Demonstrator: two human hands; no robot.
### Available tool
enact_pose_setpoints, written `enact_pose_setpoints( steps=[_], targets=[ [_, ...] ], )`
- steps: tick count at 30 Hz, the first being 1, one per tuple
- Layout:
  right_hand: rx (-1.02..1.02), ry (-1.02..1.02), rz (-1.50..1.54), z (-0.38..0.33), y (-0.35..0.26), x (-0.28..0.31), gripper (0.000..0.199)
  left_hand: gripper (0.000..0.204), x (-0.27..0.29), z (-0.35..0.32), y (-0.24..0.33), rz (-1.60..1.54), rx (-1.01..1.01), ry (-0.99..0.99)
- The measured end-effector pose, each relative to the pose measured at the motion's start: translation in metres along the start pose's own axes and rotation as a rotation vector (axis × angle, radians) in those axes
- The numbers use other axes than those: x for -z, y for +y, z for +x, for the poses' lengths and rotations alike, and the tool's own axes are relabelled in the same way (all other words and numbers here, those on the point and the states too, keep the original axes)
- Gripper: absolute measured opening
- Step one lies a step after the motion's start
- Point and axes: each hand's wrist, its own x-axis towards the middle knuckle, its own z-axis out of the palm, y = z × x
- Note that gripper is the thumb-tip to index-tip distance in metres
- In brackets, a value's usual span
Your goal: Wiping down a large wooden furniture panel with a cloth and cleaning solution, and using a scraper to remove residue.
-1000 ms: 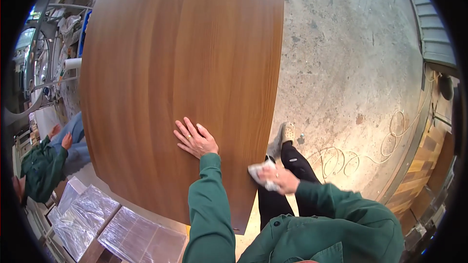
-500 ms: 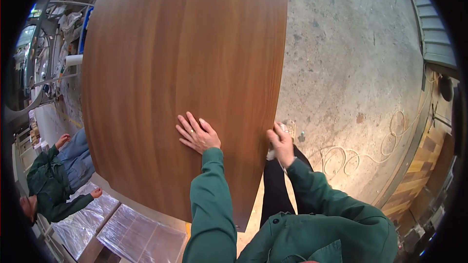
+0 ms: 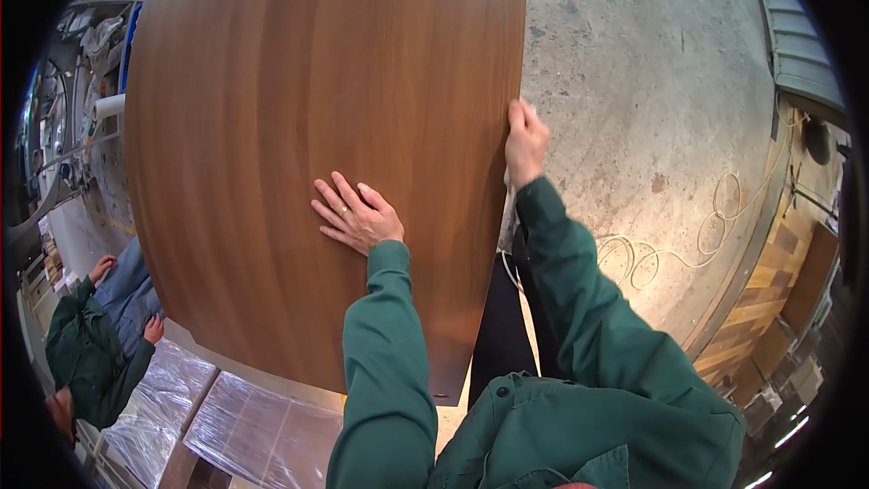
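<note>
A grey concrete floor (image 3: 625, 63) spreads out to the right of the wood-grain panel (image 3: 362, 81), which itself lies flat in front of the person, brown and streaked lengthwise, its near end reaching back beside the person's body. Past the panel's left edge is a co-worker (image 3: 95, 340) in a green jacket and blue trousers, both hands bare. Off the panel's near left corner sit plastic-wrapped packages (image 3: 262, 430), and well to the panel's right stand patchwork wood boards (image 3: 756, 299). A pale cord (image 3: 692, 266) lies in loops on the floor, right of the panel.

The left hand (image 3: 362, 217) rests palm down on the panel, its grip wide open with fingers fanned, holding nothing. The right hand (image 3: 527, 149) is at the panel's right edge, farther from the body than the left, its grip closed around a white cloth (image 3: 532, 111) (only scraps of it show past the fingers). Smallest is the ring (image 3: 344, 211) on the left hand over the panel.
</note>
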Motion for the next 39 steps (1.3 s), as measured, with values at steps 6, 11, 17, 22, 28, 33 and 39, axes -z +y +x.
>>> enact_pose_setpoints(
  steps=[6, 11, 17, 22, 28, 33, 39],
  targets=[
    [0.063, -0.06, -0.163, -0.012, 0.03, 0.02, 0.031, 0.044, -0.002, -0.001, 0.005, -0.008, -0.002, 0.008],
    [-0.161, -0.148, -0.121, -0.147, 0.056, 0.052, 0.037, 0.045, -0.003, -0.001, -0.001, 0.015, 0.004, -0.017],
    [0.129, 0.054, -0.163, -0.017, 0.016, 0.008, 0.024, 0.045, -0.003, -0.001, 0.003, 0.003, -0.009, -0.01],
    [0.11, -0.018, -0.197, -0.015, 0.024, 0.013, 0.03, 0.045, -0.005, -0.002, 0.004, -0.002, 0.0, -0.012],
    [0.009, -0.065, -0.179, -0.106, 0.053, 0.036, 0.034, 0.044, -0.003, -0.001, 0.002, 0.009, 0.007, -0.006],
    [0.157, 0.076, -0.166, 0.013, 0.007, -0.002, 0.029, 0.045, -0.003, 0.001, 0.007, -0.013, -0.007, -0.012],
    [0.038, -0.097, -0.251, -0.113, 0.06, 0.037, 0.035, 0.045, -0.003, 0.001, 0.001, 0.008, 0.01, -0.024]
  ],
)
